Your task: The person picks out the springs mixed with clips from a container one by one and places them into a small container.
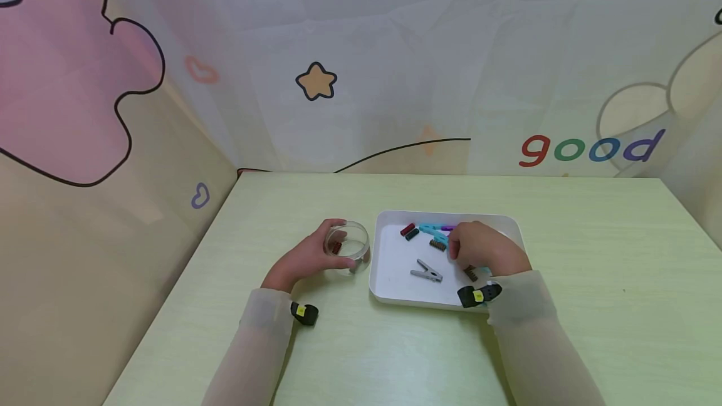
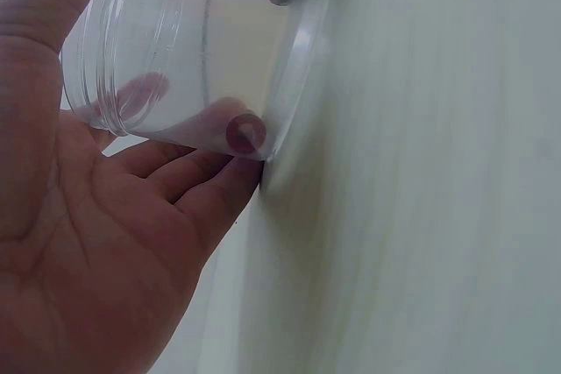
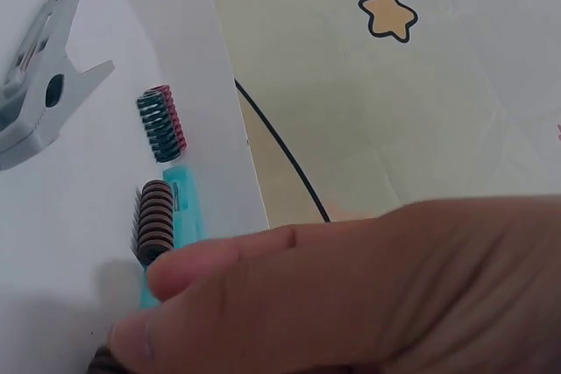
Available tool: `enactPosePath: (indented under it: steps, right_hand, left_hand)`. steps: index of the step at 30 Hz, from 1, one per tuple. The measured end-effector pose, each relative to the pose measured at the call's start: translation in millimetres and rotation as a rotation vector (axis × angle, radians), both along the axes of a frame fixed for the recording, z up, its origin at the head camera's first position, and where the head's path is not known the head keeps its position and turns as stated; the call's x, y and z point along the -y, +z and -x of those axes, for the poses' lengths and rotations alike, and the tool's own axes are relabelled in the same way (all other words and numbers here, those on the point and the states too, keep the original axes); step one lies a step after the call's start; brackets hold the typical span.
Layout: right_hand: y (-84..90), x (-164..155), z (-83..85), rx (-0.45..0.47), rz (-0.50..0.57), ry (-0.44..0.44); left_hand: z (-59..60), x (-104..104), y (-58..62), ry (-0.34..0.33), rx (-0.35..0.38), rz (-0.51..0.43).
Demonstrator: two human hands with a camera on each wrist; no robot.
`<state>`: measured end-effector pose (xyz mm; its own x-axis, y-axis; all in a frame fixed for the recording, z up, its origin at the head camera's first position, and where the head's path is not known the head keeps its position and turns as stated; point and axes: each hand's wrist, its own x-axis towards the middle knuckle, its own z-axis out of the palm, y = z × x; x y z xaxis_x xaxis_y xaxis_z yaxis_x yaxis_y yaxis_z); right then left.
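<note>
Gripping the jar point(image 2: 180, 50), the left hand point(image 1: 312, 252) should steady it; the right hand point(image 1: 484, 247), grasp unclear, should avoid bumping springs point(image 3: 157, 216)

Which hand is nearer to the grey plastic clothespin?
Right. The right hand is just right of the clothespin; the left hand, farther left, holds a clear round jar beside the white rectangular tray.

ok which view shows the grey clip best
The head view: the whole grey clip lies visible in the tray. Right wrist shows it larger but cut off at the left edge; left wrist, not at all.
</note>
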<state>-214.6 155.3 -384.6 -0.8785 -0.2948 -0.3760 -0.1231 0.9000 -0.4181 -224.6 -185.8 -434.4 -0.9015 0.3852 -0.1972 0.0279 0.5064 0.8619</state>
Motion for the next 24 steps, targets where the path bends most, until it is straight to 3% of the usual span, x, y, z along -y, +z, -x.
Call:
enactPosePath:
  steps: [13,24]
  right_hand:
    - [-4.5,9.4,5.2,-0.088,0.108,0.05]
    - [-3.1,13.2,1.1,0.016,0.097,-0.01]
  left_hand:
    - [0.7,-0.7,-0.2,0.006,0.018,0.008]
    - [0.8,-0.8,-1.9,0.014,-0.001,0.035]
